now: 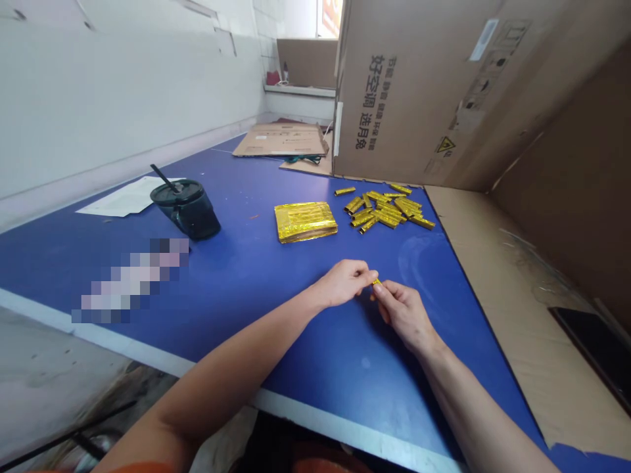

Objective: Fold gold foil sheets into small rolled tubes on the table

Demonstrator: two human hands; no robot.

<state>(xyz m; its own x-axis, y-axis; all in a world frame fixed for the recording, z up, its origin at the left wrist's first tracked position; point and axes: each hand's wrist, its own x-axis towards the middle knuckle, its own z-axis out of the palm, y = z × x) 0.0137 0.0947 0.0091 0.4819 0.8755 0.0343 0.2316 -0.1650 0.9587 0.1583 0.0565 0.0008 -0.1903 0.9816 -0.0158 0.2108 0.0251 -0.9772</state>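
Foil [376,282], just right of frame centre: pinched narrowly by left hand [346,282] and right hand [405,313]. Likely best worked with light, even pressure from both sides, lest it crumple.

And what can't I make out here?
In the head view:
- Small gold piece: mostly covered by the fingers.
- Inside of the dark cup: hidden by its top.
- Pixelated patch: blurred into blocks, so what lies there is unclear.
- Dark slab: cut off by the right edge.
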